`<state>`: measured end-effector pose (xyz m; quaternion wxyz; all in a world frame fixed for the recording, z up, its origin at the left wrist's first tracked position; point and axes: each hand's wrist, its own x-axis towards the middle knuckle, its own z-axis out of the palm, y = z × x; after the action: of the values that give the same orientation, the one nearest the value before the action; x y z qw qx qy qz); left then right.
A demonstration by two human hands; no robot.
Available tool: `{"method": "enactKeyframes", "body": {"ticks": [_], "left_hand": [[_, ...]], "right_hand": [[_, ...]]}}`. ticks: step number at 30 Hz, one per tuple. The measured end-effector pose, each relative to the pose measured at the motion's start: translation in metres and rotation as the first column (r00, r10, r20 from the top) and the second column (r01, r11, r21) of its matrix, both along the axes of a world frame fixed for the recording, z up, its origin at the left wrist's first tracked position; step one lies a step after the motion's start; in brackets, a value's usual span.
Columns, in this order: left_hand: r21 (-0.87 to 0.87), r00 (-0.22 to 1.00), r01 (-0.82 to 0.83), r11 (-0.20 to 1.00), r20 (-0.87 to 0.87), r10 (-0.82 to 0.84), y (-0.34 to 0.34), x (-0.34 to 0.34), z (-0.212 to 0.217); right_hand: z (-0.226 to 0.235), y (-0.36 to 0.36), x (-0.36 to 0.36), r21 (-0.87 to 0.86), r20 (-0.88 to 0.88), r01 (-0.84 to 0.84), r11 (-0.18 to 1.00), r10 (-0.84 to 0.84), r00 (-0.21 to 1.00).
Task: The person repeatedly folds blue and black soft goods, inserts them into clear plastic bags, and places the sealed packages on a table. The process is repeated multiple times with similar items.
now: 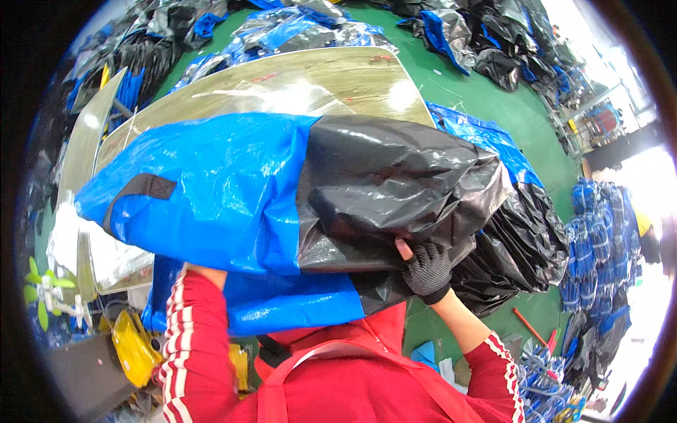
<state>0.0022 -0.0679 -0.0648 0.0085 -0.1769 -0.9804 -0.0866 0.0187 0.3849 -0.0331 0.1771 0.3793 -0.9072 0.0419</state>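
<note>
A large blue and black plastic-sheet bag (233, 187) lies spread in front of me, blue on the left and wrinkled black on the right. A black strap (151, 186) is fixed to its blue part. My right hand (428, 271), in a dark knitted glove with the thumb tip bare, is closed on the near edge of the black part, thumb on top. Of my left hand (210, 276), only the part near the wrist shows; its fingers are hidden beneath the blue part. Another blue fold (289, 303) hangs below, close to my body.
Behind the bag is a wood-patterned tabletop (352, 67). A stack of black and blue bags (518, 247) sits to the right, with tied blue bundles (599, 240) farther right. More bags (296, 28) lie on the green floor. A yellow object (134, 349) is at lower left.
</note>
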Motion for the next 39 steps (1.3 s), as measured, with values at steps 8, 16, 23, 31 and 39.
{"method": "enactKeyframes", "body": {"ticks": [8, 16, 23, 31, 39], "left_hand": [[0.232, 0.989, -0.123, 0.965, 0.111, 0.099, 0.007, 0.034, 0.013], [0.745, 0.749, -0.660, 0.095, 0.644, 0.154, -0.079, 0.120, 0.040], [0.656, 0.755, -0.628, -0.418, 0.644, -0.123, -0.118, 0.196, 0.080], [0.635, 0.655, -0.755, 0.163, 0.722, 0.224, -0.143, 0.241, 0.024], [-0.453, 0.836, -0.404, 0.795, -0.537, 0.119, -0.072, 0.115, 0.135]], "right_hand": [[0.032, -0.004, -0.013, 0.054, -0.062, -0.252, 0.966, 0.255, 0.965], [0.023, 0.071, -0.029, 0.160, 0.138, -0.365, 0.917, 0.345, 0.928], [0.065, 0.045, -0.028, 0.430, 0.327, -0.337, 0.838, 0.204, 0.923], [0.114, -0.040, -0.096, 0.133, 0.016, 0.011, 0.991, -0.013, 1.000], [-0.035, -0.036, -0.139, 0.251, 0.185, 0.026, 0.968, -0.074, 0.980]]}}
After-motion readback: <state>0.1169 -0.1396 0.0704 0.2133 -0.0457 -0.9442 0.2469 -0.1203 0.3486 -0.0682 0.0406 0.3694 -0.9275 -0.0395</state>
